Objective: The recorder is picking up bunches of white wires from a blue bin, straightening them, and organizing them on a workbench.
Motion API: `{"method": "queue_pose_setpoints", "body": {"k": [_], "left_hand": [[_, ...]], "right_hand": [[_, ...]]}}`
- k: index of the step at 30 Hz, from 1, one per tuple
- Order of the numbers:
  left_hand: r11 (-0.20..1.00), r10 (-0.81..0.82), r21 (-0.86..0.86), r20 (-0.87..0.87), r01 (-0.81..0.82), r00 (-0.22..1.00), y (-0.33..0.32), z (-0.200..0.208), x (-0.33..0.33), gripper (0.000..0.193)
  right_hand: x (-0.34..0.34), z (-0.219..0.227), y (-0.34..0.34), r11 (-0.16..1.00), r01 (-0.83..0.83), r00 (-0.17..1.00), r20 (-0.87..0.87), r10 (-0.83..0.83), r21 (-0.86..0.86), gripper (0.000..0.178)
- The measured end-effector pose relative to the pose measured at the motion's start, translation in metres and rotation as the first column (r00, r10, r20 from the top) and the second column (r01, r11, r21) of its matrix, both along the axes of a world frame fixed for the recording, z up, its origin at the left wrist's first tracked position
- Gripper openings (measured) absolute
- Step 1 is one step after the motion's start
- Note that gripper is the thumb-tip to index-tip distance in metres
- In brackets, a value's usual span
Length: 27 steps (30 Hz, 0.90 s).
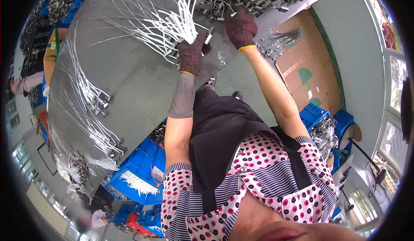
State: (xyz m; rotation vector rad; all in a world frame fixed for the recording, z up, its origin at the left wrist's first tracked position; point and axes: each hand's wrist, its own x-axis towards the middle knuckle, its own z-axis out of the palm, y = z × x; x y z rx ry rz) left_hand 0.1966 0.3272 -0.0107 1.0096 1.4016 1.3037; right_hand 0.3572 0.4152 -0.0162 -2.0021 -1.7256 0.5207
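Observation:
My left hand (pixel 192 53), in a dark red and black knit glove, is closed round a bundle of white wires (pixel 184 24). The thick white ends stand up out of the grip, and thin strands fan out over the table to the left. At the near edge of a pile of wired parts with dark grey blocks (pixel 258 2) is my right hand (pixel 240 29), in a matching glove. Its fingers are curled together, with a small white tip showing beside them; what they hold is mostly hidden.
On the grey table (pixel 142 86), bundles of white wires (pixel 90 88) lie to the left. A silvery wire bundle (pixel 278 42) rests beside cardboard (pixel 302 68) at right. Blue crates (pixel 138 172) stand below the table edge. Another person's arm (pixel 28 84) shows at far left.

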Motion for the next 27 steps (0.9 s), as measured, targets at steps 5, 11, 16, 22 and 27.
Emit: {"method": "queue_pose_setpoints", "body": {"k": [5,11,16,22,27], "left_hand": [[0.900,-0.008,-0.424,-0.253,-0.103,0.967,0.006,-0.005,-0.026,0.041],[0.830,0.431,-0.381,-0.023,-0.406,0.902,-0.007,0.006,-0.032,0.039],[0.891,0.393,-0.329,0.217,-0.312,0.894,-0.021,0.023,-0.014,0.025],[0.962,0.153,-0.262,0.278,-0.078,0.948,-0.041,0.003,0.028,0.024],[0.905,0.168,-0.426,0.350,-0.002,0.922,-0.040,-0.030,0.067,0.026]], "right_hand": [[0.016,-0.022,0.024,0.997,0.049,0.990,0.134,-0.041,-0.055,0.043],[0.032,-0.024,0.027,0.990,-0.135,0.987,0.084,0.137,-0.027,0.050],[0.029,-0.040,0.014,0.973,-0.127,0.974,0.161,0.159,-0.192,0.047],[0.050,-0.042,0.005,0.904,-0.291,0.941,0.079,0.330,-0.312,0.043],[0.079,-0.031,-0.037,0.864,-0.373,0.910,0.046,0.411,-0.339,0.040]]}}
